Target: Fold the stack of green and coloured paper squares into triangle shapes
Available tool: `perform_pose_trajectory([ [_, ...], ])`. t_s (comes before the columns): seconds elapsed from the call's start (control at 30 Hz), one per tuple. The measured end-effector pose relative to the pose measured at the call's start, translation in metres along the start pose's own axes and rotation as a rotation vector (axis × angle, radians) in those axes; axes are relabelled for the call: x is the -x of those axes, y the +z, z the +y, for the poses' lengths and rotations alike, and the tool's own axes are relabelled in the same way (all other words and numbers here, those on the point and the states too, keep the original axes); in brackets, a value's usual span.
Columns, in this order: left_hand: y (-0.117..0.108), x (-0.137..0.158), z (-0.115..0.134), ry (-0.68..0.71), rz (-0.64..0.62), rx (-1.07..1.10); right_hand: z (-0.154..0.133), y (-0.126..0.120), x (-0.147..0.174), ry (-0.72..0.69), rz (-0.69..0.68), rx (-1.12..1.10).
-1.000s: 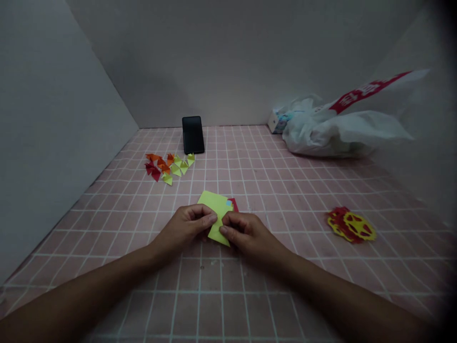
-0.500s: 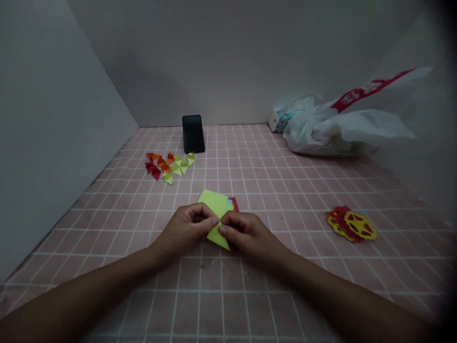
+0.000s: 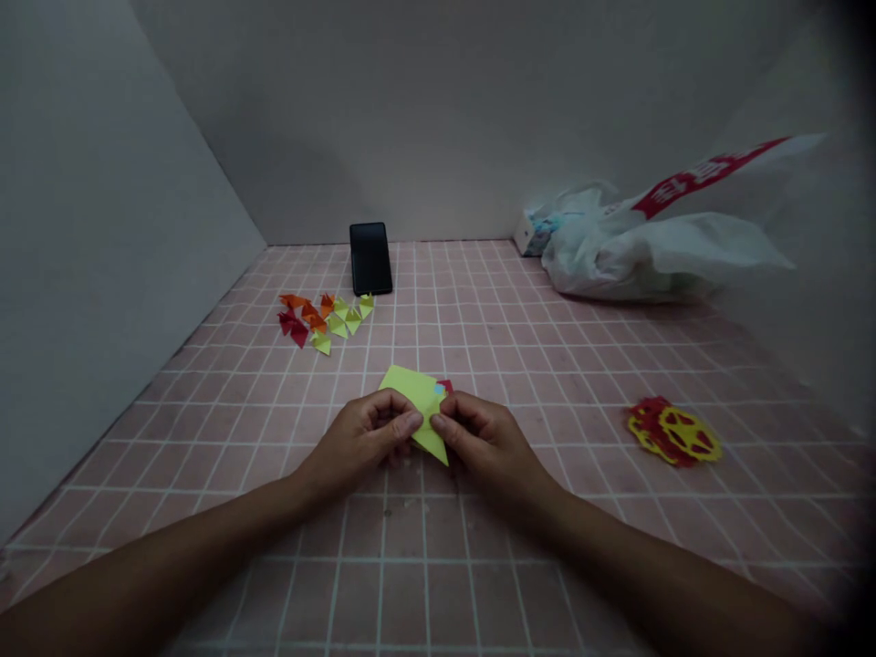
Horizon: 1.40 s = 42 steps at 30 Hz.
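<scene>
Between my hands is a small piece of yellow paper [image 3: 436, 442], folded to a point that aims down toward me. My left hand [image 3: 373, 433] pinches its left side between thumb and forefinger. On the opposite side, the thumb and bent fingers of my right hand [image 3: 489, 443] press the paper's right edge. Just beyond the fingers lies more yellow paper [image 3: 409, 379], and a red paper corner [image 3: 446, 386] shows from under it. A small pale blue patch [image 3: 439, 390] is near that corner. Where the held piece ends and the paper behind begins is hard to tell.
Several small folded paper pieces [image 3: 314, 318] in red, orange and yellow lie at the back left. Behind them is a black phone [image 3: 370, 259]. Red and yellow cut-out discs [image 3: 674, 432] overlap at the right. A white plastic bag [image 3: 636, 260] and a box [image 3: 532, 233] stand at the back right.
Both hands have shifted slightly right. The lower tip of the held yellow paper has moved up and right, and the fingertips are a bit farther apart.
</scene>
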<state>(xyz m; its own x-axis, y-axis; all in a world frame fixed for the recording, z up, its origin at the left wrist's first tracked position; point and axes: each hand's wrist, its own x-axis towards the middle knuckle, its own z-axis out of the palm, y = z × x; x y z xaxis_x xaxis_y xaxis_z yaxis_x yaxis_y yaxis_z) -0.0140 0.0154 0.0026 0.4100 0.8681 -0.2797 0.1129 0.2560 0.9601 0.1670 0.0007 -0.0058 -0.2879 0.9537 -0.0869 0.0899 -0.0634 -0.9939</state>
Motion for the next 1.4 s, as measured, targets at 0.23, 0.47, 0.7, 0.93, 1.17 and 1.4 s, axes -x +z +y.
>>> perform_pose_trajectory([
  [0.23, 0.001, 0.001, 0.001, 0.015, 0.028, -0.054, 0.003, 0.002, -0.001, 0.031, -0.008, -0.11],
  [0.47, 0.001, 0.005, 0.002, 0.104, -0.003, -0.258, 0.002, 0.003, -0.002, 0.063, -0.063, -0.239],
  [0.7, -0.002, 0.005, 0.006, 0.126, -0.016, -0.3, 0.0, 0.001, 0.005, 0.053, 0.01, -0.148],
  [0.93, -0.001, 0.002, 0.008, 0.071, 0.016, -0.166, -0.002, -0.003, -0.002, -0.001, 0.124, -0.248],
  [1.17, -0.004, -0.003, 0.005, 0.032, 0.098, 0.113, 0.0, 0.0, -0.003, 0.092, -0.041, -0.367],
  [1.4, -0.001, -0.003, 0.002, 0.035, 0.077, 0.195, 0.007, 0.002, -0.001, 0.117, -0.153, -0.436],
])
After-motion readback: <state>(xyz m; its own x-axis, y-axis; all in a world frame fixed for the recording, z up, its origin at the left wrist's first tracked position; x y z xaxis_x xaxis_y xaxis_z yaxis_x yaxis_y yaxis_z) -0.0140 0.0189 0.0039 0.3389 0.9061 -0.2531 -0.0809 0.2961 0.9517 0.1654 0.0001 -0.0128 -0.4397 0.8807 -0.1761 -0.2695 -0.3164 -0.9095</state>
